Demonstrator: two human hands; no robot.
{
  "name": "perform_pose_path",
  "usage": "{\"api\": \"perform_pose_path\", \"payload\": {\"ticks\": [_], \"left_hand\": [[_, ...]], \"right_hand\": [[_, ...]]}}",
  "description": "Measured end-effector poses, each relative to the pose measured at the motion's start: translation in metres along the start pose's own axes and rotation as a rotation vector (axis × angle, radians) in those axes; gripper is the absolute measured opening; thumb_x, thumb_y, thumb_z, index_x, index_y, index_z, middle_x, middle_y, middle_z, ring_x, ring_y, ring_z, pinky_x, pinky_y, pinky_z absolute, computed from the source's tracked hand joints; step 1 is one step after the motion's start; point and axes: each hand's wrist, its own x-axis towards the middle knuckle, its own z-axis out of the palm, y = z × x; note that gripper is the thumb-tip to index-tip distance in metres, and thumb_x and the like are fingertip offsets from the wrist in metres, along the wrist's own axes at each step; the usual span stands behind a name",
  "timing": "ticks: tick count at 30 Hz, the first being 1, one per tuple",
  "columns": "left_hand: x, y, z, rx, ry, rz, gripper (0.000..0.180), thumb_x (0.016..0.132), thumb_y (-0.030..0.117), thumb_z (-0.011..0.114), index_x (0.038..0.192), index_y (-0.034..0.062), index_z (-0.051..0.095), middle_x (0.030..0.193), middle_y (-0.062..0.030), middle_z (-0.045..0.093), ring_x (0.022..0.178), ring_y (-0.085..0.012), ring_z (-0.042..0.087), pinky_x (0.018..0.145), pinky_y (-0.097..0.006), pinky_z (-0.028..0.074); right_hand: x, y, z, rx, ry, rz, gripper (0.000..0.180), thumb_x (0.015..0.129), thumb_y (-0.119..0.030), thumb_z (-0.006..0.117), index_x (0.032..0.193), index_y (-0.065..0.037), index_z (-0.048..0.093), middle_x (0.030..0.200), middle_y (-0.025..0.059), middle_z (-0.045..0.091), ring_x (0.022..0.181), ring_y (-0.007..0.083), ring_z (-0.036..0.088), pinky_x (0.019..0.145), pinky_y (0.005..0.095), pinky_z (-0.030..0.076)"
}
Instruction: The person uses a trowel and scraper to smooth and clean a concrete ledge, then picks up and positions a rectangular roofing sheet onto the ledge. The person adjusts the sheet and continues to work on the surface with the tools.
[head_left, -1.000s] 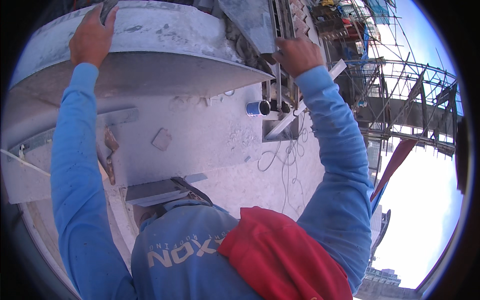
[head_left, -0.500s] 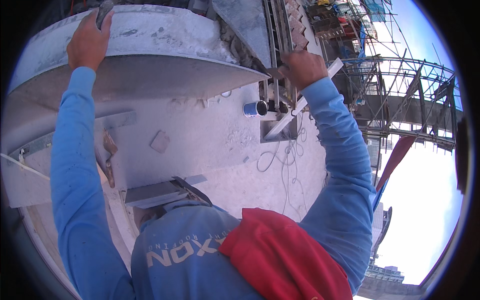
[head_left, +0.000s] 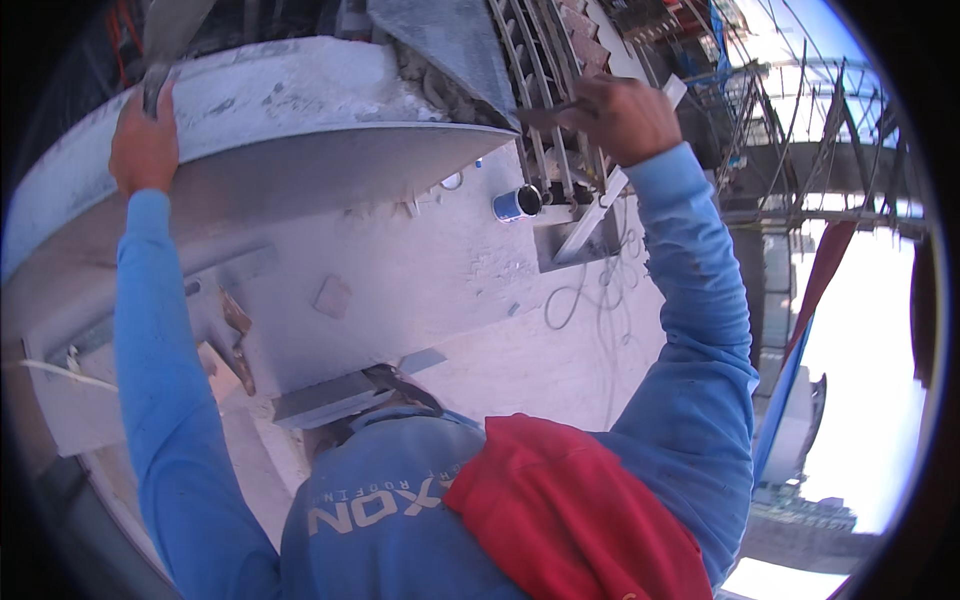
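My left hand [head_left: 145, 145] is closed around the handle of a trowel [head_left: 178, 25], its grey metal blade pointing away past the top edge of the view. It is above the left part of a ledge [head_left: 300, 85] with a rough, whitish, plastered top. At the ledge's right end, my right hand [head_left: 625, 118] grips a thin, dark-bladed small trowel [head_left: 540, 119]. That blade points left, against the ledge's corner and the tip of a grey sloping sheet [head_left: 450, 45]. Rough grey mortar [head_left: 430, 85] lies between the plastered top and the sheet.
Below the ledge, a blue-and-white bucket [head_left: 517, 203] sits on the pale floor, near a white bar [head_left: 590, 220] and a loose cable [head_left: 610, 290]. A square tile piece [head_left: 332, 297] lies farther left. Reddish roof tiles [head_left: 585, 35] and battens run beyond my right hand; scaffolding [head_left: 830, 140] stands at right.
My left hand has moved slightly left and down, and its trowel blade now shows. The right hand has shifted a little right and up, keeping its tool at the corner. The view has tilted.
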Motion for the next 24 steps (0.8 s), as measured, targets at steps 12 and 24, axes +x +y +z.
{"api": "perform_pose_path", "payload": {"ticks": [12,24], "left_hand": [[-0.05,0.04,-0.049,-0.242,0.287,-0.001,0.057,0.093,0.04,0.071,0.12,-0.0082,0.058,0.105,-0.0234,0.066,0.097,-0.0363,0.062,0.087,-0.044,0.048],[-0.379,0.197,-0.18,-1.015,-1.159,-0.511,0.043,0.106,0.029,0.05,0.134,-0.0027,0.053,0.071,0.0007,0.05,0.053,-0.0079,0.045,0.048,-0.023,0.039]], "right_hand": [[-0.197,-0.096,0.167,2.072,0.415,1.021,0.032,0.096,-0.03,0.066,0.107,0.0,0.064,0.085,0.0057,0.062,0.073,0.0144,0.058,0.066,0.0323,0.047],[-0.224,-0.158,0.198,1.855,0.307,0.443,0.037,0.09,-0.011,0.063,0.122,0.003,0.053,0.102,0.0218,0.064,0.086,0.0318,0.063,0.076,0.0412,0.05]]}}
